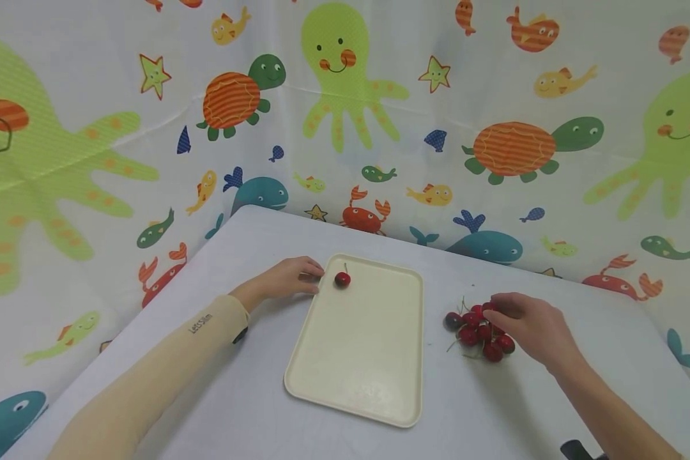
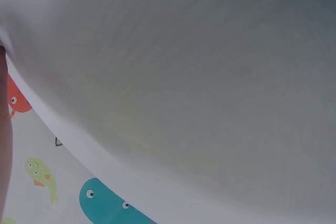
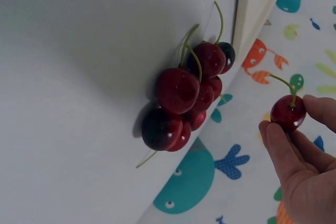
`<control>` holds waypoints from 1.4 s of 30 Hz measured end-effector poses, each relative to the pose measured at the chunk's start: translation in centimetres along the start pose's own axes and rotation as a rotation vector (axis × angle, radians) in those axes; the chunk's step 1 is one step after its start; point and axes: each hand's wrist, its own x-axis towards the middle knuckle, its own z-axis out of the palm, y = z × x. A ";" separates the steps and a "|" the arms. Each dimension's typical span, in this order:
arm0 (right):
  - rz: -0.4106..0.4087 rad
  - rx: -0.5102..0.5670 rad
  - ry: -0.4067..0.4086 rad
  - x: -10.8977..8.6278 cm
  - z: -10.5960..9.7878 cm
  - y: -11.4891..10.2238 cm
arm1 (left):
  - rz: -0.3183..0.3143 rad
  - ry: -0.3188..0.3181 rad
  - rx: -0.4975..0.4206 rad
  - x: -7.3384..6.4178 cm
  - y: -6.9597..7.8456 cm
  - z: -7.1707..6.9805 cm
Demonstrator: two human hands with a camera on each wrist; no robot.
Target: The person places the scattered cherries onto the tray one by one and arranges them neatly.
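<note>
Between thumb and fingertips my right hand pinches a single dark red cherry with a green stem, held up above the table. Just beneath and beside that hand lies a pile of cherries, several of them with stems. A cream rectangular tray lies flat at the middle of the table. One stemmed cherry sits in its far left corner. My left hand rests at the tray's left rim, fingertips touching it, holding nothing visible. The left wrist view shows mostly blurred white surface.
The white table ends at a curtain printed with sea animals, which stands behind and to the left. A tiny dark speck lies beyond the pile. A dark strap shows at my right forearm.
</note>
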 end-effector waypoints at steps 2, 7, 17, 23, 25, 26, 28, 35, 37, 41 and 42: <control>0.004 0.018 -0.002 0.3 0.2 -0.3 | -0.001 0.003 0.000 0.1 0.0 0.1; 0.019 0.066 -0.003 1.1 0.8 -1.2 | 0.004 0.008 0.003 0.2 -0.1 0.2; 0.025 0.105 0.006 3.2 2.6 -2.8 | 0.002 0.014 0.003 0.5 0.0 0.2; 0.035 0.156 -0.009 4.8 4.0 -4.0 | -0.016 0.013 -0.006 0.6 0.1 0.3; 0.040 0.171 -0.008 5.4 4.6 -4.5 | -0.017 0.015 -0.004 0.7 0.1 0.3; 0.043 0.179 -0.007 5.7 4.8 -4.8 | -0.018 0.016 -0.003 0.8 0.0 0.3; 0.045 0.195 -0.006 6.2 5.4 -5.4 | -0.017 0.015 0.001 0.9 0.0 0.3; -0.005 0.226 -0.020 7.7 6.6 -7.3 | -0.012 0.010 0.000 1.0 0.0 0.2; -0.054 0.227 -0.030 8.1 7.0 -7.8 | -0.009 0.013 -0.002 0.9 -0.1 0.2; -0.203 0.211 -0.056 8.8 7.8 -8.6 | -0.007 0.013 -0.002 1.0 -0.3 0.3; -0.248 0.196 -0.068 9.0 8.1 -8.7 | -0.007 0.013 -0.003 1.0 -0.3 0.3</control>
